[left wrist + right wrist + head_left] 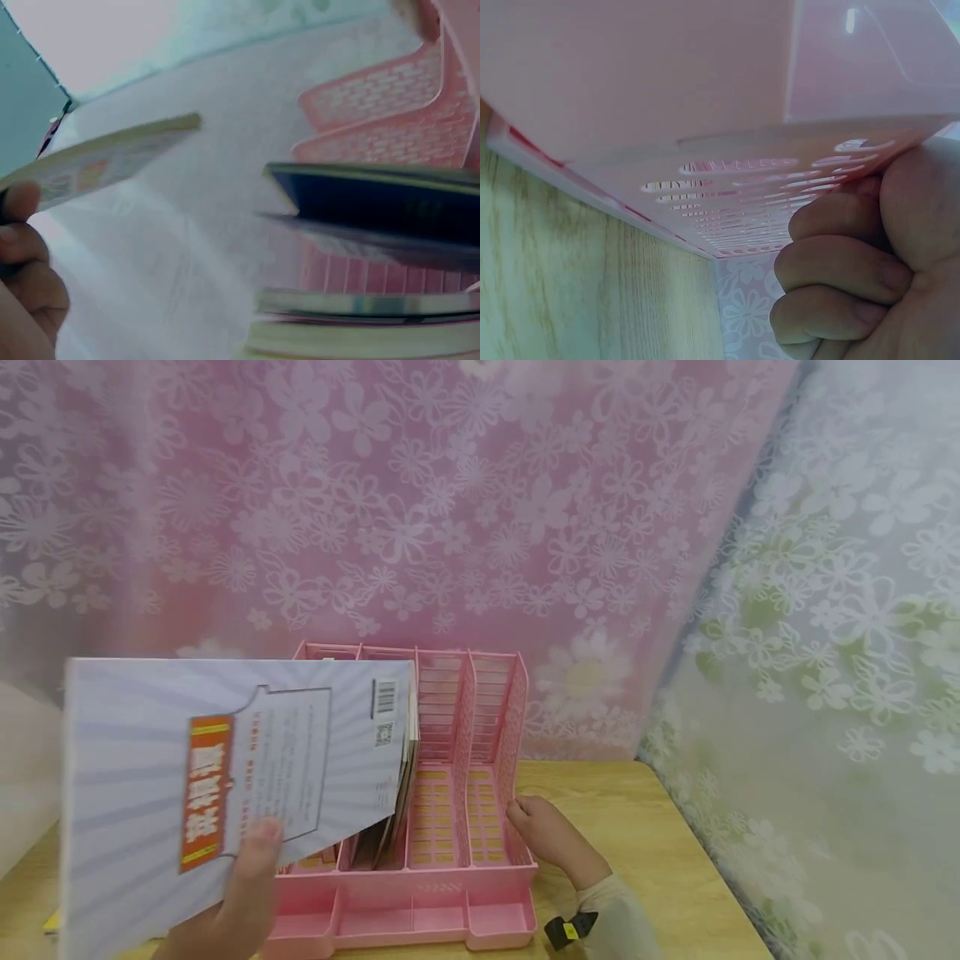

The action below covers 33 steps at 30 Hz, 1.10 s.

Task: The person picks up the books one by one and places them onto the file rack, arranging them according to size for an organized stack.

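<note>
Book in the left hand was at the near left of the rack, hiding part of its left slots from the head view. The thumb lay on the back cover with the fingers behind, so this hand was clamped on the book; the left wrist view showed it apart from the rack. Other books stood in the rack, at least in its second slot from the left. The right hand was at the rack's right side, fingers curled, pinching its side wall. Shallow trays ran along the rack's front. The bench lay under the rack. A pink flowered curtain hung behind the rack, and a pale flowered curtain hung to its right.
</note>
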Motion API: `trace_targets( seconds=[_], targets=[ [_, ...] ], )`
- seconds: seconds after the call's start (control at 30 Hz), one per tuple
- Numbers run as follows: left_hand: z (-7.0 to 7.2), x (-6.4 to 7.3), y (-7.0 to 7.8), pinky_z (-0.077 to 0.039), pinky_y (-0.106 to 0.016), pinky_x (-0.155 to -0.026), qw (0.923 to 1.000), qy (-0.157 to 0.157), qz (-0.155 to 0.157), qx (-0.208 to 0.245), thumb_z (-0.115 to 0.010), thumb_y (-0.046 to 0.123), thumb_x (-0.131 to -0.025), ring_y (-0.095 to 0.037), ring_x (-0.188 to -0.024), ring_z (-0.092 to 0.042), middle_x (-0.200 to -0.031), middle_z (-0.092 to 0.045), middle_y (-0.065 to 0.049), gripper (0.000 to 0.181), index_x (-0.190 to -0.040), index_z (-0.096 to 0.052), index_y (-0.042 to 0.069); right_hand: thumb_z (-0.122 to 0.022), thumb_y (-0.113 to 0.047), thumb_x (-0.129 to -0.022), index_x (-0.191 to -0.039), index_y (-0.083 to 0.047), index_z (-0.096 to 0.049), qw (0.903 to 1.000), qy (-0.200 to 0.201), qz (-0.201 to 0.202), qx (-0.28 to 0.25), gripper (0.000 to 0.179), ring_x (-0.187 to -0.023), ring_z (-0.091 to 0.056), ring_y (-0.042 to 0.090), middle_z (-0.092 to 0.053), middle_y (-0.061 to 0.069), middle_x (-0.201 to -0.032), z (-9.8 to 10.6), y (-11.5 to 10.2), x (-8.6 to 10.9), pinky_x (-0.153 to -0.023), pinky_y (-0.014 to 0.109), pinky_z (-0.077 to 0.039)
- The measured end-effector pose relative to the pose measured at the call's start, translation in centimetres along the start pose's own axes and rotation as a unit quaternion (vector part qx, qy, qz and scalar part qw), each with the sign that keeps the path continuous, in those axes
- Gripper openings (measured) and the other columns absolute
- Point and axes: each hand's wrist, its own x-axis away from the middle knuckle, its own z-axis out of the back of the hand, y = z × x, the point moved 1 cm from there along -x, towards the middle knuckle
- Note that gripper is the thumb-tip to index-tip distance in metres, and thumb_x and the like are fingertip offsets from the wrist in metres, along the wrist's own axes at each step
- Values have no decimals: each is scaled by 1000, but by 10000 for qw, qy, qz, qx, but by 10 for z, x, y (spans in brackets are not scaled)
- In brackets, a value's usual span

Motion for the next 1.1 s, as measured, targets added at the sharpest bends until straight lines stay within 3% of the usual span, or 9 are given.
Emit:
trace_targets(
  seconds=[0.03, 0.07, 0.17, 0.23, 0.37, 0.5, 0.6, 0.83, 1.1],
  targets=[
    [-10, 0, 7, -48, -9, -84, 9941, 75, -680, -844, -64, -6, -91, 0, -99, -64, -126, -66, -2, 57, -145, -48, 6, -37, -21, -111, -71, -10, -46, 10000, 7, 20, 39, 43, -56, -31, 14, -34, -2, -62, 1, 0, 0, -56, 30, -33],
    [-17, 1, 10, -48, -11, -89, 9838, -217, -1407, -1092, -64, -10, -90, -3, -108, -63, -137, -61, -4, 68, -152, -42, 5, -37, -21, -111, -73, -8, -50, 10000, 18, 27, 60, 43, -56, -32, 14, -35, -2, -62, 1, 1, 1, -56, 30, -33],
    [-42, 3, 11, -49, -15, -94, 9796, -889, -1517, -976, -62, -13, -94, -8, -118, -64, -144, -59, -5, 72, -157, -38, 13, -36, -21, -111, -76, -7, -55, 10000, 29, 17, 94, 42, -56, -32, 13, -34, -3, -62, 0, 1, 1, -56, 29, -34],
    [-58, 6, 8, -53, -19, -92, 9814, -1111, -1104, -1112, -62, -5, -98, -10, -118, -65, -143, -61, -3, 66, -155, -42, 19, -37, -21, -111, -74, -9, -53, 9999, 36, 24, 93, 43, -55, -32, 13, -34, -3, -62, 0, 1, 1, -56, 29, -34],
    [-83, 3, -2, -58, -25, -64, 9676, -1357, -741, -1998, -64, 12, -101, -14, -86, -74, -112, -76, -9, 30, -131, -64, 5, -36, -23, -111, -68, -14, -41, 9998, 53, 34, 168, 44, -54, -31, 12, -34, -4, -60, -1, 1, 1, -56, 29, -33],
    [-104, -5, -13, -37, -28, -39, 9075, -1839, -766, -3697, -62, 25, -103, -8, -46, -49, -60, -60, 1, 21, -105, -66, 4, -37, -25, -110, -67, -14, -40, 9996, 98, -141, 238, 44, -54, -32, 13, -36, -3, -60, 0, 1, 1, -56, 29, -33],
    [-117, -9, -22, -31, -30, -38, 8715, -2259, -831, -4273, -59, 27, -104, -10, -43, -38, -52, -41, 5, 20, -103, -58, 7, -38, -24, -109, -67, -14, -41, 9994, 134, -196, 260, 44, -55, -33, 13, -37, -3, -60, 0, 1, 0, -57, 30, -33],
    [-138, -16, -43, -38, -33, -40, 8587, -2607, -796, -4340, -62, 25, -102, -12, -44, -44, -54, -44, 5, 21, -93, -59, 6, -37, -24, -110, -68, -13, -41, 9998, 105, -68, 170, 43, -56, -32, 14, -37, -2, -61, 3, -1, 0, -58, 31, -32],
    [-141, -15, -58, -40, -37, -41, 8551, -2741, -534, -4367, -60, 23, -101, -14, -46, -48, -57, -49, 3, 18, -92, -60, 7, -37, -24, -110, -67, -13, -41, 9997, 119, -118, 187, 44, -54, -33, 13, -37, -2, -60, 2, 2, 1, -57, 30, -33]
  ],
)
